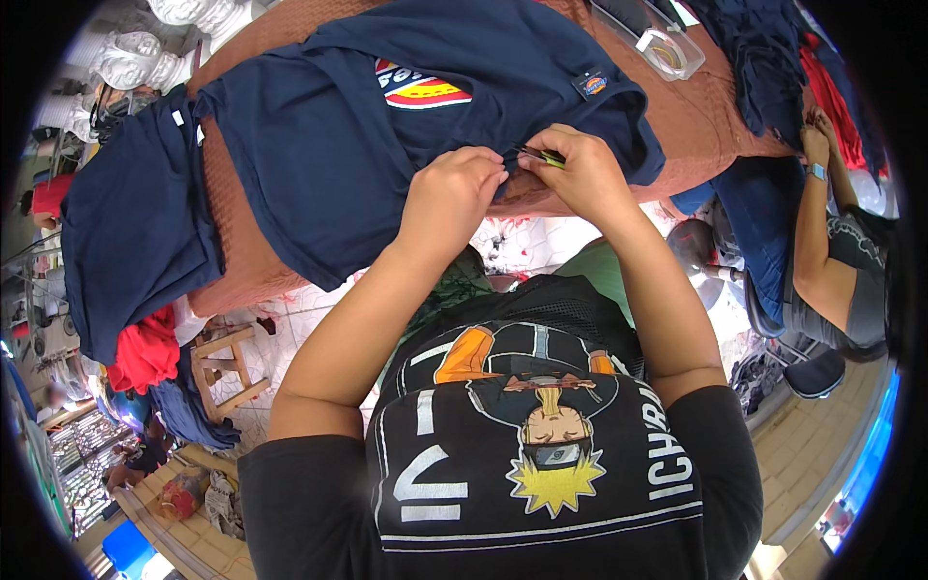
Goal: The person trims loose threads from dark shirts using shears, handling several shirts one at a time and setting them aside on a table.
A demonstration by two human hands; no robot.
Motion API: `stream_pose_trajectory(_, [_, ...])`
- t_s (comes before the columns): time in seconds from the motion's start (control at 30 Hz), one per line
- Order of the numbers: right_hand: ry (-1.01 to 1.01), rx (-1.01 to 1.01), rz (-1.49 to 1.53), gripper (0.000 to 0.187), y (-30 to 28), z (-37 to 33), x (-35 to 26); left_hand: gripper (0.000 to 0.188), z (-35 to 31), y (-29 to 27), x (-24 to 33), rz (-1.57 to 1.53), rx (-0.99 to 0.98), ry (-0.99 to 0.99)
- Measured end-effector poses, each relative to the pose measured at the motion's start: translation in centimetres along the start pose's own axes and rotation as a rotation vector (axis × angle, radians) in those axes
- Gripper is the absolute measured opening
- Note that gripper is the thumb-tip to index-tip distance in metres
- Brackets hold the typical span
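Observation:
A navy blue shirt (319, 145) with a red, white and yellow chest print lies spread over the table before me. My left hand (452, 193) is closed in a pinch on the shirt's near edge, fingertips together. Just to its right, my right hand (584, 172) grips small thread snips (553, 159) with a yellow-green and dark body. Their dark tip points left at the cloth beside my left fingertips. My fingers partly cover the snips. A small hang tag (594, 85) sits near the shirt's collar, beyond my right hand.
A brown quilted cover (715, 106) drapes the table. More navy garments (145, 217) hang over its left end, above red cloth (147, 353). A clear plastic container (672, 53) stands at the far right. A co-worker's arm (817, 213) is on the right, near a wooden stool (227, 372) at left.

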State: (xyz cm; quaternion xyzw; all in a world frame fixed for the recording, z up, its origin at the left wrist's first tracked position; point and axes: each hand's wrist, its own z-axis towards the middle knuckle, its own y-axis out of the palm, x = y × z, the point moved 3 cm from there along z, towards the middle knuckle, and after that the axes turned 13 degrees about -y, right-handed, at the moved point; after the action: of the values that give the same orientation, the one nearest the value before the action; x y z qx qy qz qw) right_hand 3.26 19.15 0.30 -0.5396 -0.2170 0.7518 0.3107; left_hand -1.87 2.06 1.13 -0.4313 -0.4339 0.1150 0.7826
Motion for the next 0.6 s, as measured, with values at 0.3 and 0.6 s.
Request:
stream_pose_trajectory(0.3, [0.012, 0.067, 0.131, 0.021, -0.8, -0.4, -0.6, 0.017, 1.5, -1.1, -0.2, -0.252, -0.229, -0.367])
stream_pose_trajectory(0.6, [-0.009, 0.011, 0.149, 0.015, -0.3, 0.4, -2.1, 0.014, 1.1, -0.6, 0.5, -0.182, -0.018, -0.144])
